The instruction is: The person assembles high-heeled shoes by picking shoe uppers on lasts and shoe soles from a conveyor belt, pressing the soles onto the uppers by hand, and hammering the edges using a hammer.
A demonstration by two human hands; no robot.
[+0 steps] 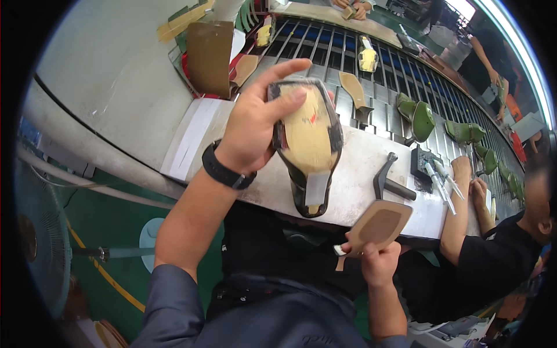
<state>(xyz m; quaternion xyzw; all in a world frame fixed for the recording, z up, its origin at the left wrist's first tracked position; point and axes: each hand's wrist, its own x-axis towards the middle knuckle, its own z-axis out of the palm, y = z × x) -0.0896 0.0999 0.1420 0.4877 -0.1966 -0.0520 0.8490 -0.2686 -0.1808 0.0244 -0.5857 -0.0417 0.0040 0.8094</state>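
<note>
My left hand (246, 124) is wrapped round a dark shoe on its last (306, 130), held bottom up above the white bench, my thumb lying on the sole side. That underside is yellowish with dark edges, a small red mark, and a pale strip near the heel end. Lower right, my right hand (381, 264) grips a tan shoe sole (383, 223) with a browner patch in its middle. The sole is apart from the shoe. A small white thing (340, 250) shows at my right fingertips; I cannot make it out.
On the bench (360, 148) lie a hammer (383, 177) and a black holder (425, 165) with white pens. Behind run conveyor bars (325, 43) bearing a loose sole (351, 90) and green shoes (419, 119). A co-worker's arm (458, 206) reaches in at right; a cardboard box (209, 61) stands back left.
</note>
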